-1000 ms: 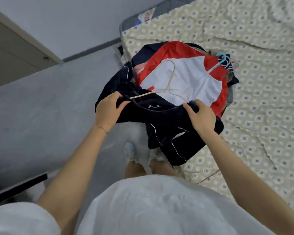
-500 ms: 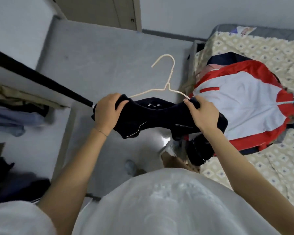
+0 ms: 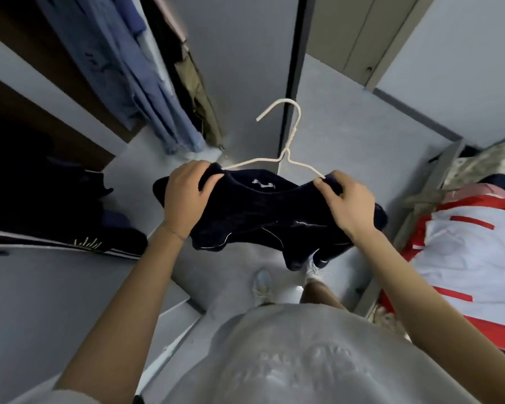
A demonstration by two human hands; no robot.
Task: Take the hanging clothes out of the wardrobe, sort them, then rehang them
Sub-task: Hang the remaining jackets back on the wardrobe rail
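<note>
Navy cloth at the centre of the head view: dark garment (image 3: 263, 211), thin white piping on it, draped over a cream wire hanger (image 3: 287, 154) and carried in the air. Left hand (image 3: 187, 196) wrapped round the garment's shoulder at 9 o'clock; right hand (image 3: 349, 205) pinching the other shoulder and the wire's end at 3 o'clock. Hands well apart, one at each end, both clamped on cloth and hanger together. Long axis of the hanger from 9 to 3; hook upright toward 12, its open tip turned to 10 o'clock.

Open wardrobe (image 3: 41, 91) up at 10 to 11 o'clock from the hands, so left hand the nearer. Rail itself out of sight. Hanging in the upper section: blue shirts (image 3: 134, 77), with an olive garment (image 3: 197, 91) just beside them on the 12 o'clock side. Lower compartment at 9 o'clock: dark folded things (image 3: 50, 196), too dim to name. Bed (image 3: 490, 158) at 3 o'clock, bearing a red-and-white jacket (image 3: 464, 258) on other clothes.

Likely step: rehanging. Needed next, probably: lift toward 11 o'clock, hook leading, one hand freed for the neck of the wire.
</note>
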